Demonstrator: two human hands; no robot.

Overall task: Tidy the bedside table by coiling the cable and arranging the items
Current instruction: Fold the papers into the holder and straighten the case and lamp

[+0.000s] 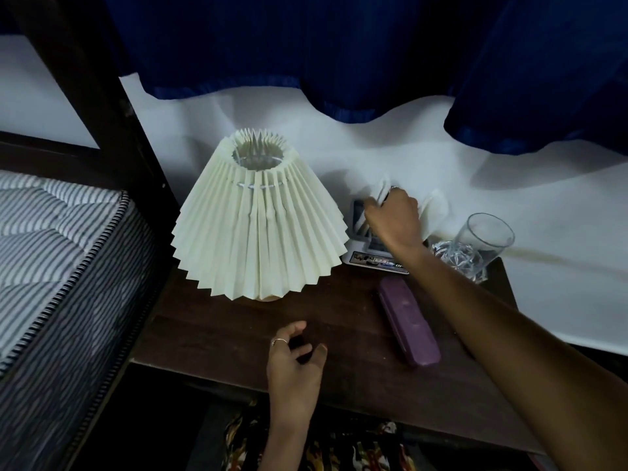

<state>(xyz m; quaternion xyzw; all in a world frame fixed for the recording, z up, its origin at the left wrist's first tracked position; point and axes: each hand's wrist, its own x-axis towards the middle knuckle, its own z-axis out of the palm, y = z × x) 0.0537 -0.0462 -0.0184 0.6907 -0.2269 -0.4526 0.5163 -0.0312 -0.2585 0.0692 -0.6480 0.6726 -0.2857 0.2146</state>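
right hand (394,217) gripping tissue (433,209), perhaps from box (365,246)

Your arms are bare to the frame's edge, no sleeves showing; a thin ring circles a finger of your left hand (293,363), another glints on your right hand (394,215).
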